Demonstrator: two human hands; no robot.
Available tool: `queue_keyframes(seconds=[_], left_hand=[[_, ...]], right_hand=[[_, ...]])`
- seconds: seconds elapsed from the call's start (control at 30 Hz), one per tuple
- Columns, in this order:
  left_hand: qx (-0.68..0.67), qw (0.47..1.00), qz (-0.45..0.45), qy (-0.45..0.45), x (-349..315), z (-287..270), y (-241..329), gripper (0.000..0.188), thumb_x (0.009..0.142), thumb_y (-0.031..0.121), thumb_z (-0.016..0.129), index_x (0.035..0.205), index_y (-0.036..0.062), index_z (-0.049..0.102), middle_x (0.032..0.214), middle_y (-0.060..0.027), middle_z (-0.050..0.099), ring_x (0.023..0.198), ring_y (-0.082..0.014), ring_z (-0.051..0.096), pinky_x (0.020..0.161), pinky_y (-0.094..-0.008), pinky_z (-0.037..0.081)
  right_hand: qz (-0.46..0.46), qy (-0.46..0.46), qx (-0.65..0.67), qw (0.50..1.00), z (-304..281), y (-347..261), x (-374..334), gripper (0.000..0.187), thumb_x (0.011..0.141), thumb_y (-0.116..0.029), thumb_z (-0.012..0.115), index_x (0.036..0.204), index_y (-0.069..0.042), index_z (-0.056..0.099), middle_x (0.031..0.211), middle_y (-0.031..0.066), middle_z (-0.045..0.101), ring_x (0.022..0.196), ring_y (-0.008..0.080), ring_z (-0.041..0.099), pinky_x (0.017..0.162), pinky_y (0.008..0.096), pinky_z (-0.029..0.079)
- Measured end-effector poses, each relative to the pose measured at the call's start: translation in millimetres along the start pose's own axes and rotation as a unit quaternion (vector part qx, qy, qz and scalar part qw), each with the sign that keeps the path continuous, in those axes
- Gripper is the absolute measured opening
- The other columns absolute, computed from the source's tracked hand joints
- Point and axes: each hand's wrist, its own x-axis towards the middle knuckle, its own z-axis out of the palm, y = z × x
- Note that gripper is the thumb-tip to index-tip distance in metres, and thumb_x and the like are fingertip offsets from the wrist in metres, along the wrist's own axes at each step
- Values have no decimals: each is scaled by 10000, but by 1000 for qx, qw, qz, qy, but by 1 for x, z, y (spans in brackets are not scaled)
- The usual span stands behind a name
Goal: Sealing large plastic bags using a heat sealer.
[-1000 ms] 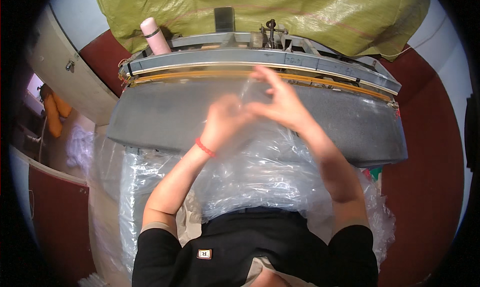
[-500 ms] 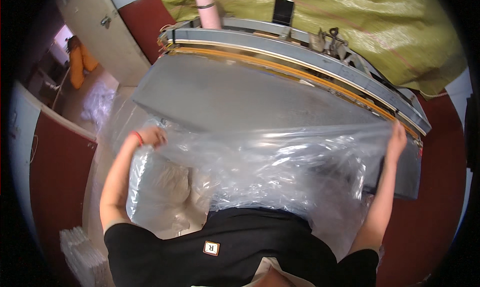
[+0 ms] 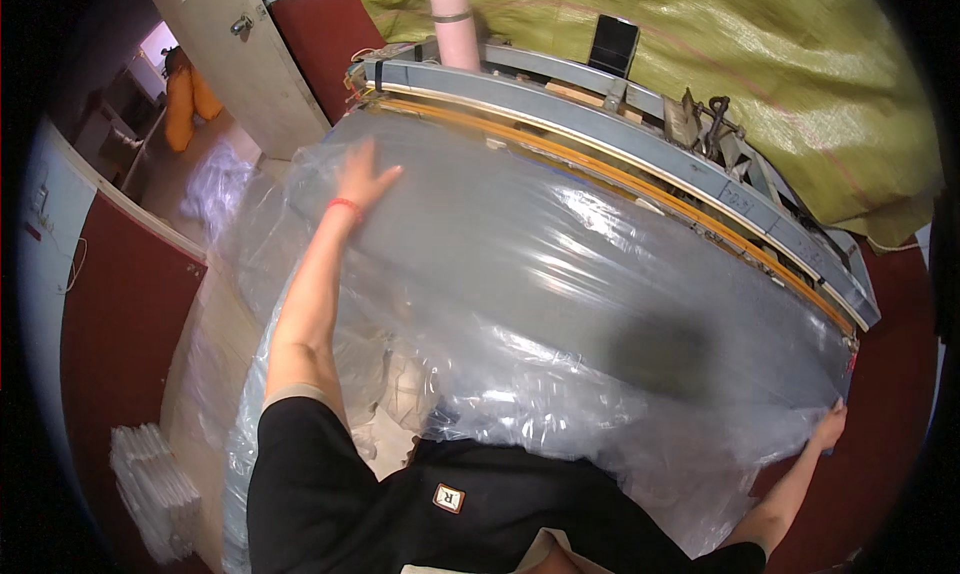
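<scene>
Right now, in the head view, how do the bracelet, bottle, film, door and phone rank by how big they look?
Largest to smallest, as they look:
1. Film
2. Door, partly cut off by the picture's edge
3. Bottle
4. Phone
5. Bracelet

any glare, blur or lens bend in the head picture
In the head view, white glare streaks the plastic sheet, with a soft dark patch, probably shadow; in the head view too, the left hand looks slightly blurred, and the grey rail bows.
</scene>
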Motion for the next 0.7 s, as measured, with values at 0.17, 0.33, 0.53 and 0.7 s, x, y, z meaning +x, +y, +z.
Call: queue_keyframes(seconds=[0.17, 0.33, 0.53, 0.7], left_hand=[[27, 990, -133, -34, 36, 2, -25, 722, 716, 632, 444, 1314, 289, 228, 1382, -9, 195, 1271, -328, 105, 928, -629, 105], [45, 972, -201, -114, 54, -7, -43, 708, 719, 672, 377, 1302, 283, 270, 1386, -29, 177, 1278, -321, 67, 953, -603, 85], [-311, 928, -67, 193, 53, -32, -100, 316, 822, 282, 515, 995, 26, 582, 960, -95, 607, 894, -164, 560, 802, -256, 409], [-202, 916, -254, 234, -66, 4, -212, 297, 839, 248, 435, 955, 22, 589, 918, -146, 604, 870, -242, 575, 769, -321, 426]], right_hand=[[20, 27, -35, 999, -13, -14, -9, 410, 871, -401, 336, 1057, -77, 504, 971, 172, 565, 901, 376, 517, 712, 450, 407], [1, -26, -53, 998, -12, -27, -6, 395, 867, -366, 369, 1078, -48, 473, 1018, 197, 540, 926, 371, 509, 742, 437, 399], [-41, -65, 51, 996, 3, 38, 59, 517, 824, -454, 435, 971, 38, 497, 946, 249, 548, 883, 368, 530, 743, 407, 405], [-67, 33, 17, 997, -35, 20, 40, 520, 830, -442, 434, 979, 52, 505, 952, 232, 554, 858, 355, 531, 739, 391, 407]])
